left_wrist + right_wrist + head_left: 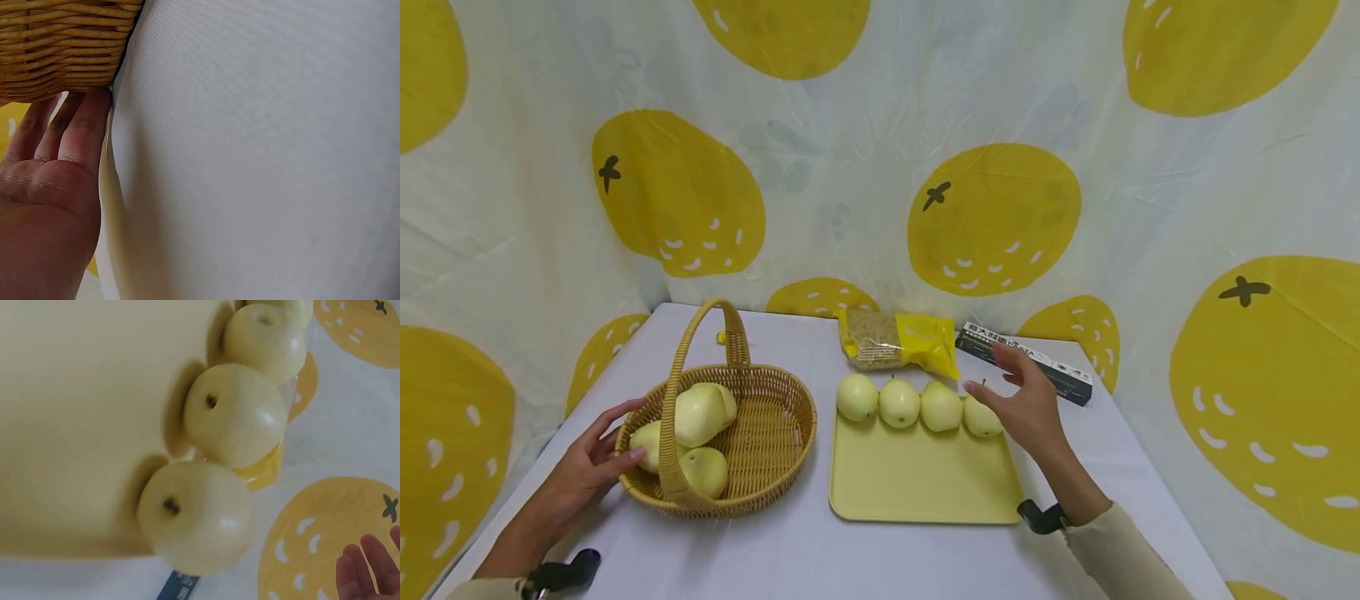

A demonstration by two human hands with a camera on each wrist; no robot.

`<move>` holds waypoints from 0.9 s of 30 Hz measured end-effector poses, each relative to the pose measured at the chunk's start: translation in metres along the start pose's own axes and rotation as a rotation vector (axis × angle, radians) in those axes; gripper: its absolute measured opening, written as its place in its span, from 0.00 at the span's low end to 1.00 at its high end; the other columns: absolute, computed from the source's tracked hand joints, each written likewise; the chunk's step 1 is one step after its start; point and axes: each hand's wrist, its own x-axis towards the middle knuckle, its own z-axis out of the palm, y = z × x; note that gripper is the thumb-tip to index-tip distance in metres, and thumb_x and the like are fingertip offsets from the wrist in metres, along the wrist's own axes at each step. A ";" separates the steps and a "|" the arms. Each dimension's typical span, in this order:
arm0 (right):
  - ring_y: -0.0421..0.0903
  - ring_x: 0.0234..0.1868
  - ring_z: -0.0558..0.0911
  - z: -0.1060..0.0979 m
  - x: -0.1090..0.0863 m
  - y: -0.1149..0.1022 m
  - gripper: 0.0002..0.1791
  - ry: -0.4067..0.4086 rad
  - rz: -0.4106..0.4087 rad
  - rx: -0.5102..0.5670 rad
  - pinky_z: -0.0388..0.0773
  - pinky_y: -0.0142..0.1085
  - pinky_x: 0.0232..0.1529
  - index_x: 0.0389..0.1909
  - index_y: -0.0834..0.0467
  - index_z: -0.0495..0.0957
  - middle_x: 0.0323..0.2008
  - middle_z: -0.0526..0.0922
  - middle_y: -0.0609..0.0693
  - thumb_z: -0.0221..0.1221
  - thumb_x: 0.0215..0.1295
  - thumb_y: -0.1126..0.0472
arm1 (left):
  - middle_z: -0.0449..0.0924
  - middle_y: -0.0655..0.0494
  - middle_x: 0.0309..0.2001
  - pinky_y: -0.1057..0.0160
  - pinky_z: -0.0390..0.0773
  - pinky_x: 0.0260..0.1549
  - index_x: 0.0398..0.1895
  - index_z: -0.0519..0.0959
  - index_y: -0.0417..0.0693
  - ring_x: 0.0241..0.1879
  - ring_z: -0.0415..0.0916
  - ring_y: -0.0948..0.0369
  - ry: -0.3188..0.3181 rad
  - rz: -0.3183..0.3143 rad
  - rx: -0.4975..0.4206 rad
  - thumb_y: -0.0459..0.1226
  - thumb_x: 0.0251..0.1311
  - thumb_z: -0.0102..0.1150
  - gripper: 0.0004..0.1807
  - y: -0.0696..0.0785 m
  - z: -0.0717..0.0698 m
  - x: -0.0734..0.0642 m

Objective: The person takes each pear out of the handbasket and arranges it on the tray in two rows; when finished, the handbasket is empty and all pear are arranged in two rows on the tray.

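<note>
My left hand (576, 471) holds the left rim of a wicker basket (775, 492), thumb over the rim and the other fingers against the outer wall. Several pale yellow-green pears (703, 472) lie heaped in the basket's left half, beneath its arched handle. In the left wrist view, the fingers (81, 134) reach up to the woven side. Along the back edge of a yellow tray (925, 483) sits a row of more pears (898, 403). My right hand (1030, 408) is beside the rightmost pear (197, 519), fingers spread apart, holding nothing.
Behind the tray lie a yellow bag of dry food (895, 342) and a long dark box (1026, 362). A small yellow item (721, 337) is behind the basket. A fruit-patterned cloth (835, 192) hangs around the white table.
</note>
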 end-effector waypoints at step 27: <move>0.51 0.70 0.76 0.066 -0.003 -0.083 0.45 -0.057 -0.174 0.246 0.74 0.53 0.71 0.74 0.44 0.72 0.72 0.76 0.47 0.82 0.55 0.54 | 0.76 0.86 0.57 0.69 0.84 0.47 0.86 0.53 0.68 0.54 0.78 0.80 0.001 -0.005 -0.023 0.32 0.76 0.60 0.43 0.000 0.001 0.000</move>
